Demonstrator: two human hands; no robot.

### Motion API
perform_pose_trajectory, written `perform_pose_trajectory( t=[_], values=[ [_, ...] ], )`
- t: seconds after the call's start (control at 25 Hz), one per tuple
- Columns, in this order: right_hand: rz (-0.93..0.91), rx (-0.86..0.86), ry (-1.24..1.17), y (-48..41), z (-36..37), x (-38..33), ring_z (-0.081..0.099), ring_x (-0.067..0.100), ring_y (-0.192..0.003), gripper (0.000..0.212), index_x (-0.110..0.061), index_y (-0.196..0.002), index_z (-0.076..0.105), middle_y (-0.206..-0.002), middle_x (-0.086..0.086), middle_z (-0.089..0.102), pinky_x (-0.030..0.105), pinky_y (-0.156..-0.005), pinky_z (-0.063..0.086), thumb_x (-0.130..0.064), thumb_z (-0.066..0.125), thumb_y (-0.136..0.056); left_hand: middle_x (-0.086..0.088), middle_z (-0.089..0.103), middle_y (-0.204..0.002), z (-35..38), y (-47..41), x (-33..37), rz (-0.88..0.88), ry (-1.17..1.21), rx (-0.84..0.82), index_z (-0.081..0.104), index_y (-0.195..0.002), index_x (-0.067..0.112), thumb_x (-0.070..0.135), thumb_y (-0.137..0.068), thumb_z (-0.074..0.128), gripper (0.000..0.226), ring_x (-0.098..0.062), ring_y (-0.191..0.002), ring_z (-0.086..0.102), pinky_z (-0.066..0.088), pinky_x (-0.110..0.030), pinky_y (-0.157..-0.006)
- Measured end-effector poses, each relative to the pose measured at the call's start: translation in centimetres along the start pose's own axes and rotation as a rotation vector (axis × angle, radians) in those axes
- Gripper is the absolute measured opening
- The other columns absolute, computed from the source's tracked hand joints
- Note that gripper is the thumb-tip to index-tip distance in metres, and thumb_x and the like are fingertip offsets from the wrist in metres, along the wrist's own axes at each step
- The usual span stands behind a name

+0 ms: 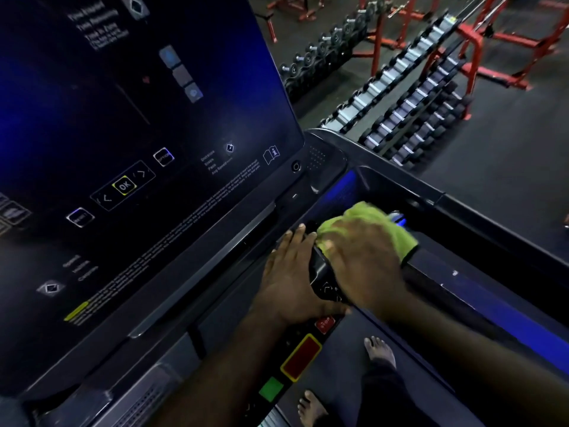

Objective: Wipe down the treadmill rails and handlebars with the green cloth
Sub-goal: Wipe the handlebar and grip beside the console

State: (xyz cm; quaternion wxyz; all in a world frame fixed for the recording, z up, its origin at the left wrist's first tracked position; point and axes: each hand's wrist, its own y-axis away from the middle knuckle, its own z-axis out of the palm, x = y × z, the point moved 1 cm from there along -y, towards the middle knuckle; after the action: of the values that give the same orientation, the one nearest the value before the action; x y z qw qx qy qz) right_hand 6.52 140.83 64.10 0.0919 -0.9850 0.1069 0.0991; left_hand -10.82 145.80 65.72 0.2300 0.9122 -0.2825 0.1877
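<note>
The green cloth (372, 221) lies bunched over the black handlebar (320, 271) at the right end of the treadmill console. My right hand (365, 266) lies on top of the cloth and presses it onto the bar; the hand is motion-blurred and hides most of the cloth's near half. My left hand (289, 275) rests flat beside it on the console ledge, fingers straight, with its thumb side against the handlebar and not touching the cloth. The right side rail (492, 303) runs back toward me, lit blue.
The big dark console screen (138, 134) fills the left. A red stop button (301, 357) and a green button (271, 389) sit below my left arm. My bare feet (380, 351) stand on the belt. Dumbbell racks (409, 97) and red frames stand beyond.
</note>
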Motion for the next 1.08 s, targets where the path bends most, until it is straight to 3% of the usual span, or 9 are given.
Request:
perform_pose_trajectory(
  t=[0.16, 0.28, 0.4, 0.48, 0.6, 0.68, 0.8, 0.96, 1.08],
  values=[
    [-0.400, -0.090, 0.034, -2.0, -0.7, 7.1, 0.059, 0.014, -0.132, 0.052, -0.040, -0.138, 0.064, -0.144, -0.012, 0.063, 0.045, -0.111, 0.037, -0.061, 0.026, -0.109, 0.018, -0.022, -0.172, 0.0, -0.1, -0.1, -0.008, -0.014, -0.006, -0.007, -0.166, 0.033, 0.091, -0.052, 0.076, 0.152, -0.005, -0.156, -0.024, 0.003, -0.048, -0.131],
    [-0.069, -0.046, -0.003, -5.7, -0.4, 11.0, 0.065, 0.018, -0.121, 0.048, -0.035, -0.124, 0.071, -0.128, -0.007, 0.071, 0.049, -0.126, 0.022, -0.057, 0.032, -0.107, 0.019, -0.020, -0.172, 0.1, -0.4, -0.2, -0.012, -0.004, -0.013, -0.006, -0.165, 0.035, 0.091, -0.052, 0.075, 0.150, -0.004, -0.157, -0.023, 0.002, -0.047, -0.132],
    [0.081, 0.078, -0.012, -0.3, 3.0, 3.6, 0.058, 0.027, -0.127, 0.047, -0.034, -0.119, 0.074, -0.130, -0.001, 0.069, 0.052, -0.119, 0.034, -0.055, 0.033, -0.108, 0.020, -0.022, -0.171, 0.1, -0.1, -0.4, -0.006, 0.013, -0.013, -0.007, -0.165, 0.036, 0.092, -0.051, 0.074, 0.151, -0.004, -0.156, -0.023, 0.001, -0.047, -0.131],
    [-0.098, 0.122, -0.114, 1.6, 2.2, 1.6, 0.058, 0.032, -0.127, 0.041, -0.032, -0.124, 0.073, -0.134, 0.003, 0.066, 0.057, -0.114, 0.037, -0.053, 0.044, -0.104, 0.019, -0.023, -0.171, 0.0, -0.3, -0.2, -0.006, 0.008, -0.023, -0.007, -0.165, 0.035, 0.092, -0.051, 0.075, 0.152, -0.005, -0.156, -0.024, -0.001, -0.048, -0.131],
    [-0.508, -0.104, 0.146, -4.1, -0.5, 7.1, 0.068, 0.028, -0.101, 0.045, -0.038, -0.124, 0.067, -0.113, -0.002, 0.073, 0.044, -0.091, 0.052, -0.065, 0.046, -0.095, 0.018, -0.021, -0.172, -0.1, -0.4, -0.3, -0.008, 0.011, -0.025, -0.006, -0.166, 0.034, 0.093, -0.051, 0.074, 0.152, -0.006, -0.157, -0.023, 0.000, -0.047, -0.131],
    [-0.238, -0.117, 0.133, -5.9, 0.1, 9.3, 0.069, 0.027, -0.103, 0.045, -0.037, -0.117, 0.068, -0.109, -0.006, 0.072, 0.040, -0.092, 0.046, -0.066, 0.042, -0.095, 0.018, -0.020, -0.172, 0.0, -0.4, -0.4, -0.005, 0.018, -0.027, -0.005, -0.166, 0.035, 0.093, -0.050, 0.074, 0.152, -0.006, -0.157, -0.022, 0.001, -0.048, -0.132],
    [0.214, 0.146, -0.100, -0.6, 3.5, 4.3, 0.055, 0.032, -0.128, 0.035, -0.031, -0.119, 0.070, -0.132, 0.002, 0.063, 0.054, -0.114, 0.031, -0.048, 0.050, -0.095, 0.018, -0.020, -0.172, 0.1, -0.2, -0.4, 0.001, 0.009, -0.013, -0.005, -0.166, 0.035, 0.094, -0.050, 0.073, 0.151, -0.005, -0.157, -0.022, 0.001, -0.048, -0.131],
    [-0.343, -0.009, -0.057, -3.1, 0.9, 5.0, 0.068, 0.034, -0.098, 0.043, -0.028, -0.113, 0.077, -0.107, 0.002, 0.074, 0.047, -0.096, 0.043, -0.053, 0.048, -0.091, 0.018, -0.020, -0.172, 0.6, -0.6, -0.7, 0.021, -0.008, -0.012, -0.004, -0.166, 0.035, 0.099, -0.048, 0.066, 0.151, -0.006, -0.157, -0.022, 0.004, -0.050, -0.131],
    [-0.197, -0.218, -0.043, -6.5, 0.3, 7.2, 0.070, 0.031, -0.100, 0.058, -0.031, -0.110, 0.076, -0.103, -0.001, 0.075, 0.042, -0.093, 0.043, -0.062, 0.031, -0.089, 0.017, -0.013, -0.174, 0.7, -0.3, -0.5, 0.043, -0.004, 0.008, 0.008, -0.167, 0.037, 0.103, -0.060, 0.051, 0.133, -0.006, -0.159, -0.018, 0.005, -0.049, -0.131]
  ],
)
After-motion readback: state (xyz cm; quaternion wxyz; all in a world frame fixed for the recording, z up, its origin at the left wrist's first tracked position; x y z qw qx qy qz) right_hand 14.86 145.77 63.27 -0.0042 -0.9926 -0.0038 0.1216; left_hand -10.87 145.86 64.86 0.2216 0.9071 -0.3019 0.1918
